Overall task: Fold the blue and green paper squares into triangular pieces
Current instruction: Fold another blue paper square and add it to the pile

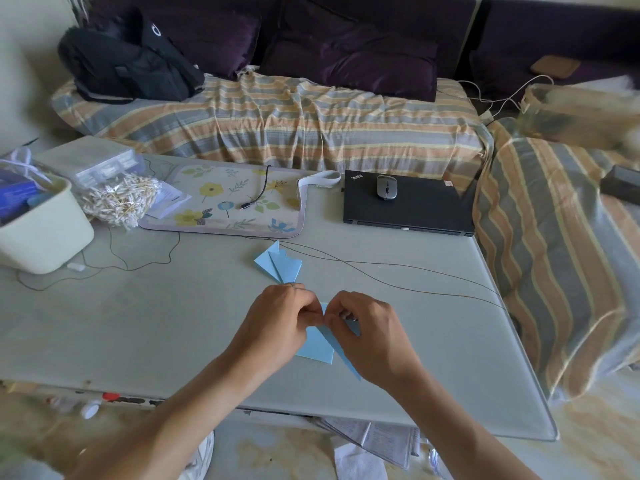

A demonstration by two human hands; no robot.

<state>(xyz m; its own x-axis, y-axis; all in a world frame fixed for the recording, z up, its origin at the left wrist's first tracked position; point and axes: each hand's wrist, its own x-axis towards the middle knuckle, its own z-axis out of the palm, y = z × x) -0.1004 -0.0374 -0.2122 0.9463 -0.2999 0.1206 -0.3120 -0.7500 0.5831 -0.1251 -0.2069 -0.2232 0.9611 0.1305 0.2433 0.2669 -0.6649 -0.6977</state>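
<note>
Our left hand (282,315) and right hand (367,327) pinch the blue paper (317,344), fingers curled, just nearer us than the folded pieces (278,263).

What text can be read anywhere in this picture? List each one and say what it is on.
"ThinkPad": on the lid of the closed black laptop.
White logo on the black backpack: a mark, not readable as a word.
Print on the paper leaflet beside the cotton swabs: too small to read.
Small sticker at the laptop's far corner: blurred.

Blue paper (317,344) partly behind hands
</note>
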